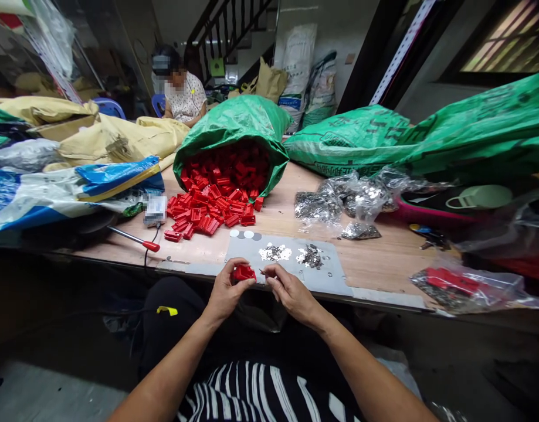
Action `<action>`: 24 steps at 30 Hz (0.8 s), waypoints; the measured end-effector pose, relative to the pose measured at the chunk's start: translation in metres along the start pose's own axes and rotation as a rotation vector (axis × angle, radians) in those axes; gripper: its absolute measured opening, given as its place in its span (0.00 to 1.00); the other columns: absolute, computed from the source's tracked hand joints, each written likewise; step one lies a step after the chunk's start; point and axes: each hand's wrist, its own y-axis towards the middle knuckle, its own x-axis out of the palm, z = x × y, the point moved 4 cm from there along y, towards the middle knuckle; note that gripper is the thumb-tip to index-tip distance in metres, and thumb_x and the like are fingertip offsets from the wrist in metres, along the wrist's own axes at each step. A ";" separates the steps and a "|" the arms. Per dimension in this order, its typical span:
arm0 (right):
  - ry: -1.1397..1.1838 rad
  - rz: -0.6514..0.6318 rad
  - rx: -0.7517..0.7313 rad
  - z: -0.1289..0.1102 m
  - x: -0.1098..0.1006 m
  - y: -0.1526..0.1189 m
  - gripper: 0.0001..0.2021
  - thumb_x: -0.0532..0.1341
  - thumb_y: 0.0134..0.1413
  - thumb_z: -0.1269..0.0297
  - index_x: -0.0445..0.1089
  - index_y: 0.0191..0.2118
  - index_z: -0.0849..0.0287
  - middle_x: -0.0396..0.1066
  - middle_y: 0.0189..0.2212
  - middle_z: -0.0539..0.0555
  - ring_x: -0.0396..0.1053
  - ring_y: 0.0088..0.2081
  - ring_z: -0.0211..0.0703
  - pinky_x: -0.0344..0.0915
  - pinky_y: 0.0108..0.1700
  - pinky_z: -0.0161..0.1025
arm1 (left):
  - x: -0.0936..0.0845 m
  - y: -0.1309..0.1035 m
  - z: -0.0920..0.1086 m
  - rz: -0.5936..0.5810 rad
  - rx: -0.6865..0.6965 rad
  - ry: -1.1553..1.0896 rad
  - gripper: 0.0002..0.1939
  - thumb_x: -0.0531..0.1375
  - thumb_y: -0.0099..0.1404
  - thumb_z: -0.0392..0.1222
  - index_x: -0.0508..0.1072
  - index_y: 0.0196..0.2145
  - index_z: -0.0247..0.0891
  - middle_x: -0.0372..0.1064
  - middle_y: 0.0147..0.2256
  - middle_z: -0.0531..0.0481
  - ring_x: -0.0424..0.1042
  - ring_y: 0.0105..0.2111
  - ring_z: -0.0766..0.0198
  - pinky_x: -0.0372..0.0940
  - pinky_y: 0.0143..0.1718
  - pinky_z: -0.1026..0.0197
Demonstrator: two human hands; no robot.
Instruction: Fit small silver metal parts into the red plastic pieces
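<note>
My left hand (227, 291) pinches a red plastic housing (244, 273) between thumb and fingers, its hollow side facing up, over the table's front edge. Just right of it, my right hand (289, 293) is closed in a pinch on a tiny thin metal piece (263, 271), its exact kind too small to tell. The two hands are close but apart. Beyond them on a grey mat (243, 251) lie a pile of shiny flat metal pieces (275, 252) and a darker pile of small metal parts (311, 256). Several red housings (207, 211) spill toward the mat.
A green woven sack (238, 117) lies open behind the red heap. Clear bags of metal parts (361, 199) sit at right, with another bag (467, 284) near the edge. A red-handled tool (151, 246) juts out at left. Another person (183, 97) sits across the table.
</note>
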 end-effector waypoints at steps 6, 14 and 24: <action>0.137 -0.118 0.010 -0.014 0.001 -0.011 0.19 0.50 0.66 0.63 0.54 0.60 0.58 0.60 0.21 0.44 0.60 0.24 0.36 0.60 0.32 0.33 | 0.017 -0.014 0.004 -0.088 -0.381 -0.690 0.13 0.66 0.57 0.45 0.65 0.30 0.37 0.74 0.31 0.51 0.75 0.37 0.62 0.66 0.46 0.58; 0.030 -0.107 -0.041 -0.026 0.001 -0.010 0.18 0.51 0.66 0.59 0.61 0.58 0.54 0.71 0.29 0.49 0.69 0.30 0.40 0.65 0.36 0.35 | 0.026 -0.025 -0.001 -0.019 -0.595 -0.992 0.07 0.62 0.62 0.40 0.73 0.34 0.33 0.75 0.34 0.47 0.76 0.35 0.64 0.68 0.49 0.58; 0.185 -0.039 -0.003 -0.018 0.004 -0.007 0.17 0.48 0.67 0.55 0.71 0.44 0.56 0.73 0.34 0.53 0.70 0.36 0.43 0.67 0.39 0.35 | 0.033 -0.030 -0.004 -0.004 -0.604 -1.096 0.06 0.61 0.62 0.37 0.74 0.32 0.29 0.76 0.35 0.42 0.77 0.37 0.59 0.65 0.55 0.51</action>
